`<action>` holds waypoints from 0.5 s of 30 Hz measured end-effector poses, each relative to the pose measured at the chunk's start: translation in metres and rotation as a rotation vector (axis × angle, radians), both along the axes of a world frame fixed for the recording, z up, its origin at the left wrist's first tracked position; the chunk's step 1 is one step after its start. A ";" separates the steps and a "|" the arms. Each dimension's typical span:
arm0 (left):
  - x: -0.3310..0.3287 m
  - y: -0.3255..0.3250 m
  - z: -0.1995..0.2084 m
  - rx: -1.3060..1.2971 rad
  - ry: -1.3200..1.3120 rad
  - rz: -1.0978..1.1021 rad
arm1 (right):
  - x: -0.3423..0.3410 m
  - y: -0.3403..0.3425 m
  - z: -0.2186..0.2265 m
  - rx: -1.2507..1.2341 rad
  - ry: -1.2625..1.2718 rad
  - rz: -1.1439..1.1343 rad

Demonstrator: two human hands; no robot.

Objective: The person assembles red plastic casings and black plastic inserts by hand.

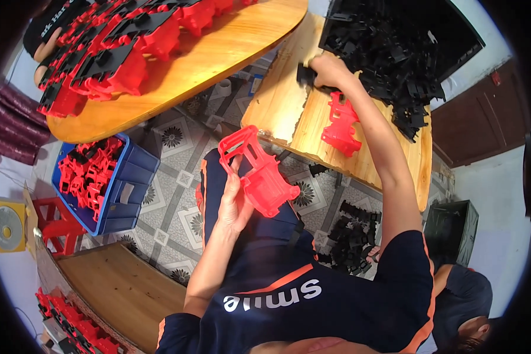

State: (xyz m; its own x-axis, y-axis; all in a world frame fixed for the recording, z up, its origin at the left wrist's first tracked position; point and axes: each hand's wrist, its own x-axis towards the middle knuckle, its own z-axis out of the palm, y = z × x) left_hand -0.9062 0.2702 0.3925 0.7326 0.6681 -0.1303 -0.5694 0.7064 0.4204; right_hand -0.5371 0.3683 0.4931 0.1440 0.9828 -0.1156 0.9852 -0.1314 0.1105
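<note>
My left hand holds up a red plastic housing over my lap, fingers and thumb closed on its left side. The housing has an open rectangular frame at its upper end. Stretched over the wooden table, my right hand grips a small black plastic part by its right end; some of the fingertips are hidden. A second red housing lies on that table, beside my right forearm. Just past the right hand spreads a heap of black plastic parts.
An oval table at the upper left bears rows of red housings with black parts fitted. Below it stands a blue crate of red pieces, near a red stool. Black parts lie on the floor. Another person crouches at lower right.
</note>
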 end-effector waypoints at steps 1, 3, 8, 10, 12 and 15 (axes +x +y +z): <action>-0.006 0.000 -0.004 0.046 0.053 0.024 | -0.005 -0.001 0.000 0.249 0.075 -0.028; -0.010 0.004 -0.012 -0.031 0.045 0.033 | -0.009 -0.005 -0.019 0.669 0.421 -0.181; -0.016 0.012 -0.021 -0.061 0.093 0.099 | -0.041 -0.020 -0.021 0.799 0.559 -0.315; -0.012 0.012 -0.016 -0.033 0.094 0.077 | -0.020 -0.029 -0.032 0.860 0.628 -0.353; -0.011 0.013 -0.018 -0.030 0.087 0.088 | -0.023 -0.037 -0.037 0.822 0.611 -0.332; -0.009 0.015 -0.024 -0.025 0.108 0.104 | -0.035 -0.058 -0.036 0.743 0.305 -0.209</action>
